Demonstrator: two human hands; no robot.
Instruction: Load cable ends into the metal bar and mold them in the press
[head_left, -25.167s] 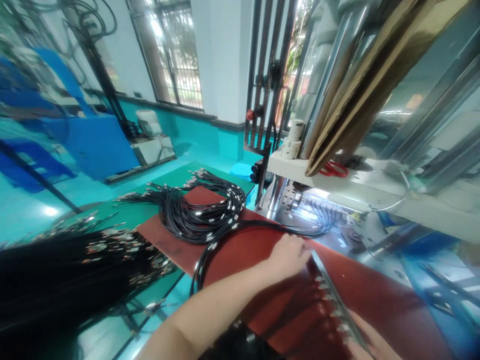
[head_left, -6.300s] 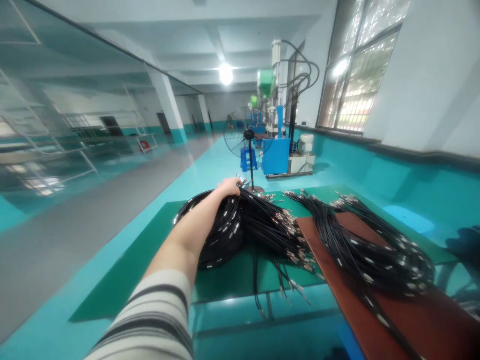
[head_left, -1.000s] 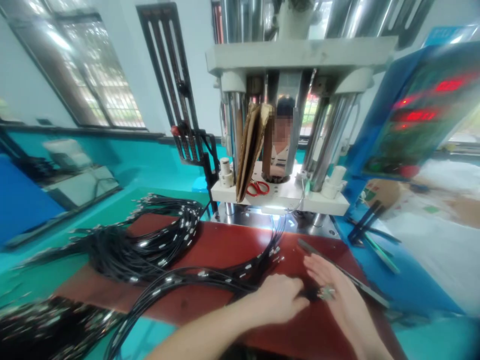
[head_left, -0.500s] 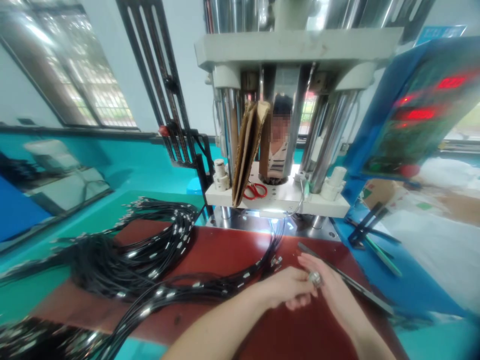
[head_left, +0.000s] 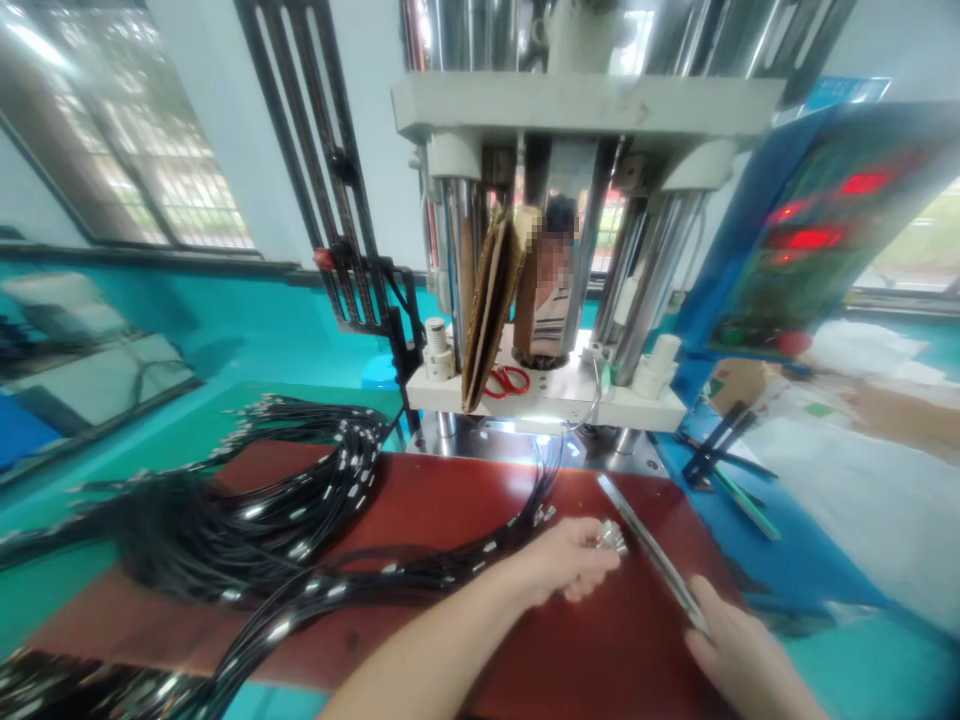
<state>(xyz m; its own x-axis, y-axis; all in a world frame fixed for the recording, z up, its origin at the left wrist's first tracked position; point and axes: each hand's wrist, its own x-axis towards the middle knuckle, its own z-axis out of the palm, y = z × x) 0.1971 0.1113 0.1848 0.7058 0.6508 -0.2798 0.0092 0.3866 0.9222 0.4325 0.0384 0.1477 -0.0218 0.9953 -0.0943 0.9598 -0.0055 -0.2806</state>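
My left hand (head_left: 568,560) is closed round a small bunch of black cables, their metal connector ends (head_left: 613,540) sticking out past my fingers. The cables (head_left: 420,575) trail back to the left across the red-brown mat (head_left: 450,500). My right hand (head_left: 739,655) is at the lower right, its fingers on the near end of a long metal bar (head_left: 651,552) that lies slantwise on the mat. Whether it grips or only touches the bar is unclear.
A large heap of black cables with metal ends (head_left: 247,500) covers the left of the mat. Behind stands a vertical press (head_left: 577,250) with cardboard (head_left: 491,290) and red scissors (head_left: 507,381) on its plate; a person is seen through it. A blue control box (head_left: 810,230) is at right.
My right hand has drawn away from the left hand down to the near end of the metal bar. My left hand has lifted the connector ends slightly towards the bar.
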